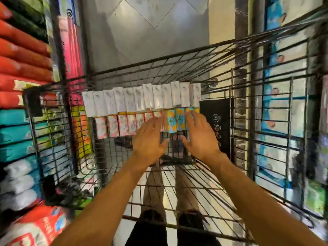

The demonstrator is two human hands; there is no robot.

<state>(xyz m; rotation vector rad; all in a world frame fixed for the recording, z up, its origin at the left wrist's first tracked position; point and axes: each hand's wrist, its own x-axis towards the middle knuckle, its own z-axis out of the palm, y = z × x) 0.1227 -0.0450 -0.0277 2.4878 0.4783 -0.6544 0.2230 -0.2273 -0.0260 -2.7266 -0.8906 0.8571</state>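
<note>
left grip (149, 137): released, fingers spread, just beside the blue-orange packs (174, 121)
right grip (200, 137): released too, fingertips over same packs
spot: far end of cart (248, 103), below white packs (142, 98)

I am finding no words clear enough to read: print on the white packets (142, 98) and blue-and-orange packets (175, 120) is blurring; the black panel (215, 109) is showing only round white symbols.

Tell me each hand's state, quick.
Left hand: open, holding nothing.
Right hand: open, fingertips at the blue-and-orange packs, holding nothing.
</note>
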